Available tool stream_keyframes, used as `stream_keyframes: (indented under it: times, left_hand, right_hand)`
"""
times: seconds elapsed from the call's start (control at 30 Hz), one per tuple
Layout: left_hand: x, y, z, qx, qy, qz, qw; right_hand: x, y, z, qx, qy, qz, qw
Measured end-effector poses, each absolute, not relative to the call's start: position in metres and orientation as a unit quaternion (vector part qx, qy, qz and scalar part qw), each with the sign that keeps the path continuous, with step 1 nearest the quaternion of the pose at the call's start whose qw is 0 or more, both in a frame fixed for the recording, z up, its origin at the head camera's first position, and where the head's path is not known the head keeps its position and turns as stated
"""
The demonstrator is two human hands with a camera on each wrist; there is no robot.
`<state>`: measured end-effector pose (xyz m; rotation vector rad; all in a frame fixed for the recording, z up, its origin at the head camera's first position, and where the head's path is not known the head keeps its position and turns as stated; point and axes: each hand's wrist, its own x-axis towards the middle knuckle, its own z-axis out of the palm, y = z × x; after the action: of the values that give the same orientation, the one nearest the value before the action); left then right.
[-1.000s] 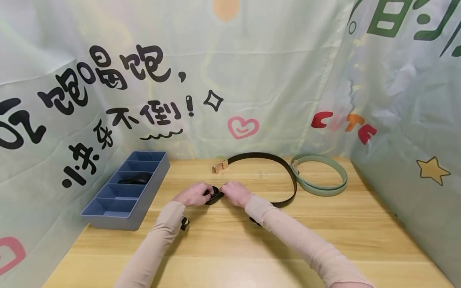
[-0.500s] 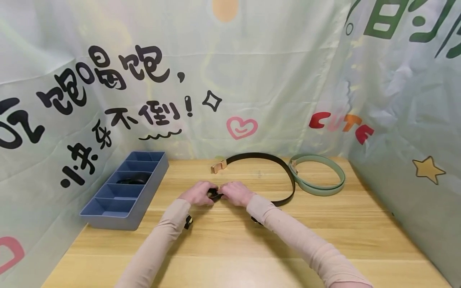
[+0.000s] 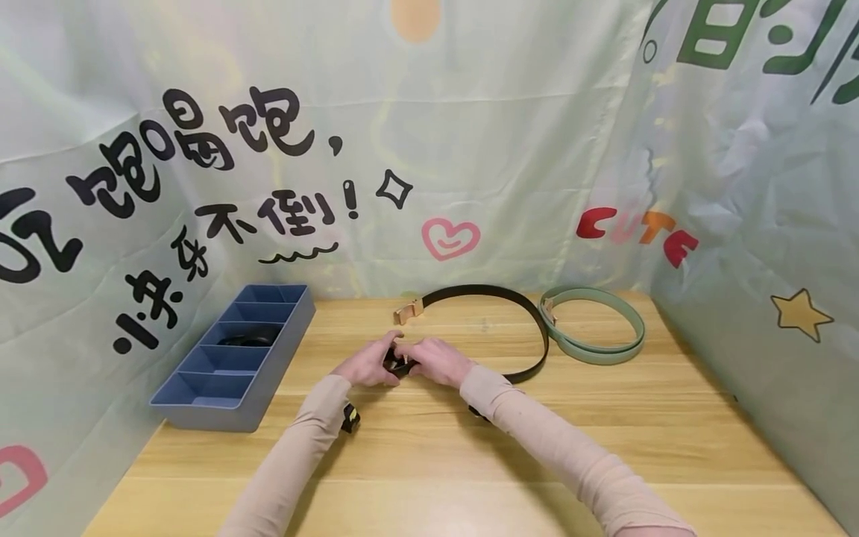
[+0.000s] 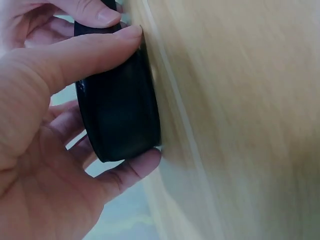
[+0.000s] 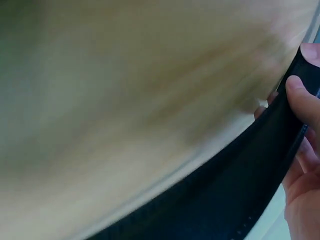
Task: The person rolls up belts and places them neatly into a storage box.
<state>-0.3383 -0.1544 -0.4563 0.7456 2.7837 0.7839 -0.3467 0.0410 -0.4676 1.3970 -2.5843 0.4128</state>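
A black belt [image 3: 483,289] with a gold buckle [image 3: 408,311] curves across the wooden table. Its far end is wound into a small coil [image 4: 120,112]. Around that coil my left hand [image 3: 365,364] curls, thumb on top and another finger under the lower edge in the left wrist view. Just to the right, my right hand [image 3: 439,362] pinches the strap [image 5: 260,150] between thumb and fingers, where it runs off the coil. Both hands nearly touch. The inside of the coil is mostly hidden by fingers.
A blue-grey divided tray [image 3: 278,365] stands at the left, with a coiled black item [image 3: 251,335] in one compartment. A green belt [image 3: 597,358] lies looped at the back right, beside the black one. Printed cloth walls [image 3: 523,149] enclose the table [image 3: 470,477].
My left hand has shifted slightly right and changed its hold on the coil, fingers spreading around it. My right hand stays nearly in place on the strap. The buckle end has not moved.
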Motion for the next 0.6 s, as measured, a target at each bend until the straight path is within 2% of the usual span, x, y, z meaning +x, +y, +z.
stream_keyframes:
  times: [0.17,0.43,0.6]
  left_hand:
    - [-0.339,-0.154,-0.458,0.257,0.932,0.246,0.071]
    - [-0.327,-0.152,-0.461,0.214,0.954,0.211,-0.015]
    - [-0.318,-0.144,-0.461,0.193,0.964,0.176,-0.043]
  right_hand:
    - [-0.346,0.035,-0.465,0.467,-0.873,0.114,0.081]
    - [-0.345,0.026,-0.466,0.422,-0.895,0.114,0.089]
    - [-0.342,0.022,-0.464,0.412,-0.899,0.112,0.095]
